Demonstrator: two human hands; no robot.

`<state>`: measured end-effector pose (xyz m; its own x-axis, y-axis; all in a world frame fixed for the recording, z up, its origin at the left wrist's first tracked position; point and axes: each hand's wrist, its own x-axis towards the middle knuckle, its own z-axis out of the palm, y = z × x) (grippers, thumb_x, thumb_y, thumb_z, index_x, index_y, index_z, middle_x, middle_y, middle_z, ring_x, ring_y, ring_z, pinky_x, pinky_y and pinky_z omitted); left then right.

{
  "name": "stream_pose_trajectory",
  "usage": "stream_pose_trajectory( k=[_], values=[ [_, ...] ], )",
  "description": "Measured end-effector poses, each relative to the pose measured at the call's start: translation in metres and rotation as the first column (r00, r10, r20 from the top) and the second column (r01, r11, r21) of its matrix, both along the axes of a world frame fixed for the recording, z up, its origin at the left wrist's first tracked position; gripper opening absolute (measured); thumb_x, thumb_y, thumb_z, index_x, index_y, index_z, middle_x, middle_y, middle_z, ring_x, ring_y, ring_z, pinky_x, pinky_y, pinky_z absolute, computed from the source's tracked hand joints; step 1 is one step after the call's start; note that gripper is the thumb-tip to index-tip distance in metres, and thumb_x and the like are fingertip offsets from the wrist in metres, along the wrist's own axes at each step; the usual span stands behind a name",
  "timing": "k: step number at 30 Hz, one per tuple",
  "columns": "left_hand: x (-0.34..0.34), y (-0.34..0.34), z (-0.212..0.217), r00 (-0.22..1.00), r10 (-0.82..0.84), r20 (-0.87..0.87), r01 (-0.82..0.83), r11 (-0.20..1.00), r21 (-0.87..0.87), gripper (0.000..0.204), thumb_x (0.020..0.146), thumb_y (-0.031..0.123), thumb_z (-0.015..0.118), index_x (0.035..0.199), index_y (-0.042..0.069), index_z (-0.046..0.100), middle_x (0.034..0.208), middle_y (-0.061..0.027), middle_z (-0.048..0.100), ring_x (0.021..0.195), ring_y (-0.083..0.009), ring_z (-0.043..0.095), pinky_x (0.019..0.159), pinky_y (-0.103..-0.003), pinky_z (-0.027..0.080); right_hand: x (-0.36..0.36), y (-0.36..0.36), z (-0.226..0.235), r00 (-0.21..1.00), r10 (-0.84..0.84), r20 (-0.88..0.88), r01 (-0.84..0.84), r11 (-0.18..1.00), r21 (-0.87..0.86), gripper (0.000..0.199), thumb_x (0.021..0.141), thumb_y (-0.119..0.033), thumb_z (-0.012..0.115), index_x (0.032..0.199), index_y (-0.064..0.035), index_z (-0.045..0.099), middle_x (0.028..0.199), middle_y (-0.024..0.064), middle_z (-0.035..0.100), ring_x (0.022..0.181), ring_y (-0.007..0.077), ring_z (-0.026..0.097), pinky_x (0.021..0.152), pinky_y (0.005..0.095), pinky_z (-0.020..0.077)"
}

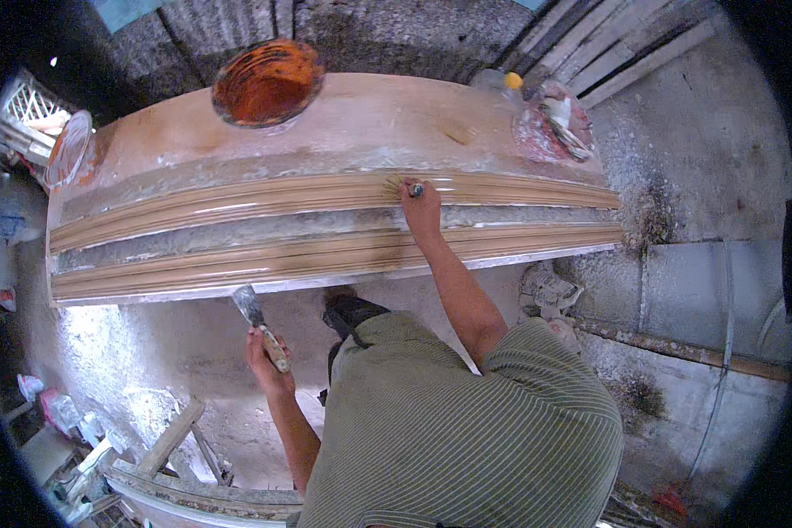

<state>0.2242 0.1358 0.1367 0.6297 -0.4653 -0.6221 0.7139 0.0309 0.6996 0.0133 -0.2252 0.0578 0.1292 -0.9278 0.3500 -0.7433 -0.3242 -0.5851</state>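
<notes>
My right hand [421, 211] is closed round a paintbrush [394, 185], whose pale bristles touch the far wooden moulding [238, 199]. The dark end of its handle pokes up out of my fist. A second, similar moulding [326, 259] runs along the bench's near edge, under my right forearm. In my left hand [268, 365], off the near edge of the bench, is a putty knife [250, 304]. Its worn grey blade points up and away, and its pale handle lies across my fingers. Both mouldings are light brown, ribbed lengthwise, with glossy streaks.
On the long workbench [370, 114] stands a round basin [268, 84] smeared with orange-brown. At its far right lie a stained crumpled bag [556, 123] and a clear bottle with a yellow cap [513, 81]. A wooden frame [172, 436] stands low at left; planks [625, 44] lie far right.
</notes>
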Motion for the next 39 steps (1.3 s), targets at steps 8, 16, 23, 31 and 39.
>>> stream_pose_trajectory(
  k=[8,16,23,31,39],
  values=[
    [-0.138,-0.065,-0.012,0.995,-0.099,0.033,0.096,0.992,0.078,0.02,0.094,0.031,0.058,0.104,0.013,0.054,0.073,-0.0005,0.056,0.06,-0.0107,0.057,0.048,-0.024,0.045,-0.219,-0.092,-0.028,0.988,-0.137,0.067,0.132,0.989,0.068,0.028,0.082,-0.027,0.071,0.092,-0.0011,0.069,0.084,0.0228,0.063,0.081,0.0423,0.062,0.071,0.0497,0.0491],
    [-0.277,-0.242,-0.021,0.978,-0.076,0.195,0.075,0.997,0.017,0.025,0.095,0.035,0.057,0.104,0.012,0.055,0.073,-0.0014,0.057,0.06,-0.0095,0.055,0.049,-0.022,0.042,-0.523,-0.211,-0.057,0.908,-0.378,-0.179,0.361,0.925,-0.119,0.02,0.082,-0.02,0.073,0.094,-0.0051,0.071,0.083,0.0181,0.067,0.077,0.0371,0.065,0.07,0.0451,0.0515],
    [-0.435,-0.381,0.023,0.954,-0.224,0.2,0.222,0.975,0.032,0.026,0.093,0.037,0.059,0.101,0.013,0.053,0.071,-0.0021,0.056,0.06,-0.0111,0.055,0.049,-0.024,0.043,-0.761,-0.306,-0.048,0.798,-0.566,-0.206,0.565,0.822,-0.073,0.022,0.084,-0.024,0.072,0.095,-0.005,0.07,0.083,0.0202,0.066,0.077,0.0367,0.066,0.067,0.0461,0.0508],
    [-0.499,-0.4,0.025,0.948,-0.294,0.12,0.266,0.943,0.201,0.032,0.09,0.033,0.064,0.113,0.013,0.054,0.081,0.0007,0.056,0.07,-0.0102,0.057,0.056,-0.025,0.046,-0.973,-0.426,-0.095,0.824,-0.499,-0.268,0.51,0.86,-0.033,0.03,0.087,-0.022,0.057,0.114,-0.0092,0.065,0.107,0.0127,0.065,0.09,0.0283,0.064,0.078,0.0417,0.054],
    [-0.497,-0.385,0.019,0.962,-0.236,0.138,0.206,0.957,0.202,0.033,0.092,0.025,0.064,0.119,0.007,0.057,0.08,0.0027,0.055,0.065,-0.0088,0.055,0.053,-0.025,0.047,-0.884,-0.412,-0.088,0.987,-0.103,-0.126,0.116,0.988,0.099,0.034,0.085,-0.025,0.07,0.098,0.0052,0.068,0.092,0.0222,0.07,0.088,0.0354,0.067,0.078,0.0433,0.0529]
  ],
)
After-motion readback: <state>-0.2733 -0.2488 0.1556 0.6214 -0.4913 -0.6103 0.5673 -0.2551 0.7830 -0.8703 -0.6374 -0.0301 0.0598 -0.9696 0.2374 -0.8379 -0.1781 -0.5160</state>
